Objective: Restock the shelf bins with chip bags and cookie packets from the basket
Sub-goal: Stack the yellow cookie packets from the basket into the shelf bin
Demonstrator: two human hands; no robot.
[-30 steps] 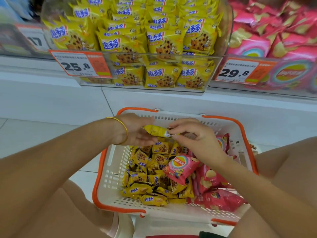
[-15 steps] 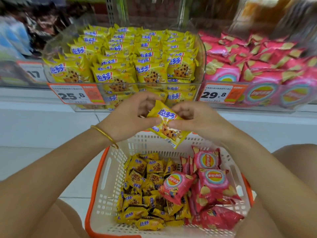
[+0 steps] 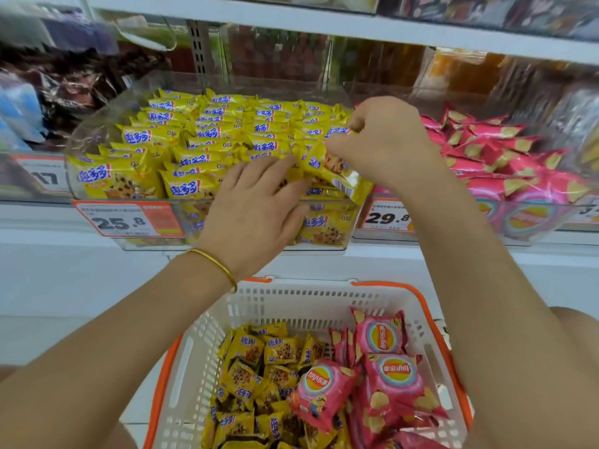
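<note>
You have lifted 1 cookie packet (image 3: 337, 170) from the basket (image 3: 291, 306) to the near right corner of the cookie bin (image 3: 155, 244). Your right hand (image 3: 385, 140) pinches its top; your left hand (image 3: 256, 209) lies flat, fingers straight, parting the row. Placement looks imminent.

Two bare arms, thin gold-coloured bangle (image 3: 216, 265) beside the left hand (image 3: 256, 202), apparently plain metal

Pure blur on the far goods (image 3: 81, 79), nothing readable. The right hand (image 3: 385, 140) covers the top of its cookie packet (image 3: 340, 176), and that forearm clips the 29.8 price tag (image 3: 382, 218). Down near, the basket (image 3: 324, 288) runs off the picture's edge. Small print on the 25.8 tag (image 3: 126, 218) is illegible.
</note>
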